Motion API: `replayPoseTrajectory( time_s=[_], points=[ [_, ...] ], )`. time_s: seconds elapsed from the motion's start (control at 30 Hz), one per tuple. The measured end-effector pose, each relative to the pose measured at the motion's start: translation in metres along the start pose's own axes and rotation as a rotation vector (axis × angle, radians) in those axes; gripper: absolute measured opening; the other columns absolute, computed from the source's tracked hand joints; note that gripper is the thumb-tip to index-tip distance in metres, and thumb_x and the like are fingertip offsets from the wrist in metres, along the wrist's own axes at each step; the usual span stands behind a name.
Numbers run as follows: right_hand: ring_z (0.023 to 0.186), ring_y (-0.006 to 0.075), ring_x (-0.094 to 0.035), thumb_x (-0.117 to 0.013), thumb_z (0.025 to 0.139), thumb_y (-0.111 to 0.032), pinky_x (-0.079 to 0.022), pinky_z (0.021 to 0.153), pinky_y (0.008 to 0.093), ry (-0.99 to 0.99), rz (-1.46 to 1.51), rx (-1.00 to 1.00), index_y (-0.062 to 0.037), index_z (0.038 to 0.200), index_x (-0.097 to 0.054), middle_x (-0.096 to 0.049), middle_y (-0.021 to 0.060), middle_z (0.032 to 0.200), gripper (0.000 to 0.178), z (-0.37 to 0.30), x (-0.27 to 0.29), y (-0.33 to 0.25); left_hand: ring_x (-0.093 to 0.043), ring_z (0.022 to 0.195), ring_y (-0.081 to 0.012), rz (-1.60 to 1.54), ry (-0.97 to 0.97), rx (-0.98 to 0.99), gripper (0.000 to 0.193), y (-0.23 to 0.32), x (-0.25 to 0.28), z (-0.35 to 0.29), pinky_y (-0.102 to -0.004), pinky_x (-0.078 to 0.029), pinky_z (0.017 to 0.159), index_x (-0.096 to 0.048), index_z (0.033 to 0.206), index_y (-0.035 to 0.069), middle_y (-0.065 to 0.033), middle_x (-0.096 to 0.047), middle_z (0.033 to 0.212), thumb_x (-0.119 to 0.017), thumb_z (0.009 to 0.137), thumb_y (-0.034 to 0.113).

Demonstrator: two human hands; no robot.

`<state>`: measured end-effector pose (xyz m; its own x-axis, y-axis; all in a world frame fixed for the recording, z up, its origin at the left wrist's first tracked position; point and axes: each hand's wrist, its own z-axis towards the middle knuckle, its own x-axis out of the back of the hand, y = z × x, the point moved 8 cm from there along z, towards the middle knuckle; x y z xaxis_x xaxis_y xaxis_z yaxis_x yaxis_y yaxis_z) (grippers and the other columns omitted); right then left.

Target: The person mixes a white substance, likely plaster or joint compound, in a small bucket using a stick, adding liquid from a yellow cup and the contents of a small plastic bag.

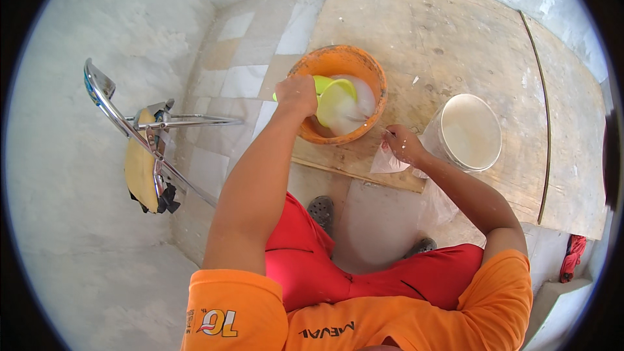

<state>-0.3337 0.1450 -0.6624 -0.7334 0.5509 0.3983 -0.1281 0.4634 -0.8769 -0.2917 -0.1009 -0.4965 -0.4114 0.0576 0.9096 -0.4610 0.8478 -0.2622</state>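
— Plywood board (455, 45) on tile; where's the scoop?
— Green scoop (335, 101) tips into the orange basin (374, 71), handle pointing left, left hand (296, 94) clenched on it.
— Right hand (403, 144)?
— Pinching a plastic bag (390, 162) near the white bucket (469, 131).

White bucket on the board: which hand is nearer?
Right. The right hand sits just left of the white bucket, pinching a clear plastic bag beside it. The left hand is farther off, over the orange basin, holding a green scoop.
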Motion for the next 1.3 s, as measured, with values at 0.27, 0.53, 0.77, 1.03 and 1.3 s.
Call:
replayPoseTrajectory(
  time_s=[0.27, 0.53, 0.77, 1.03, 1.3],
  points=[
    [0.086, 0.0327, -0.071, -0.059, 0.100, -0.020, -0.055, 0.081, 0.0423, 0.124, 0.002, 0.047, 0.0039, 0.103, -0.071, -0.073, 0.0211, 0.091, 0.027, -0.008, 0.017, -0.007, -0.072, 0.113, -0.0286, -0.153, 0.150, 0.110, 0.053, -0.030, 0.049, -0.024, -0.0427, -0.057, 0.096, -0.074, 0.120, 0.014, -0.0084, -0.076, 0.122, -0.091, 0.078, 0.040],
    [0.108, 0.0385, -0.068, -0.065, 0.096, -0.018, -0.054, 0.095, 0.0473, 0.177, -0.309, 0.052, 0.0025, 0.122, -0.067, -0.071, 0.0229, 0.117, 0.034, -0.031, 0.052, -0.068, -0.072, 0.113, -0.0267, -0.292, 0.147, 0.146, 0.050, -0.044, 0.071, -0.047, -0.0430, -0.056, 0.094, -0.076, 0.118, 0.014, -0.0084, -0.076, 0.119, -0.091, 0.078, 0.039],
    [0.124, 0.0372, -0.059, -0.067, 0.097, -0.022, -0.043, 0.113, 0.0463, 0.474, -0.687, 0.690, -0.0020, 0.132, -0.064, -0.067, 0.0197, 0.121, 0.040, 0.000, 0.051, -0.147, -0.075, 0.095, -0.0250, -0.439, 0.166, 0.063, 0.038, -0.053, 0.069, -0.044, -0.0398, -0.055, 0.086, -0.081, 0.106, 0.007, -0.0122, -0.079, 0.102, -0.091, 0.078, 0.031],
    [0.112, 0.0382, -0.064, -0.066, 0.097, -0.018, -0.051, 0.101, 0.0480, 0.170, -0.600, 0.623, -0.0058, 0.129, -0.067, -0.069, 0.0185, 0.117, 0.035, 0.036, 0.036, -0.160, -0.071, 0.075, -0.0200, -0.596, 0.159, 0.024, 0.032, -0.071, 0.047, -0.032, -0.0355, -0.054, 0.078, -0.081, 0.100, 0.001, -0.0130, -0.075, 0.081, -0.090, 0.079, 0.024],
    [0.093, 0.0324, -0.069, -0.066, 0.098, -0.013, -0.056, 0.086, 0.0428, 0.416, -0.455, 0.666, -0.0038, 0.120, -0.072, -0.073, 0.0185, 0.114, 0.025, -0.037, 0.128, -0.202, -0.068, 0.074, -0.0211, -0.587, 0.284, -0.065, 0.031, -0.039, 0.077, -0.057, -0.0373, -0.051, 0.074, -0.080, 0.098, 0.001, -0.0103, -0.074, 0.080, -0.089, 0.081, 0.025]
  ],
)
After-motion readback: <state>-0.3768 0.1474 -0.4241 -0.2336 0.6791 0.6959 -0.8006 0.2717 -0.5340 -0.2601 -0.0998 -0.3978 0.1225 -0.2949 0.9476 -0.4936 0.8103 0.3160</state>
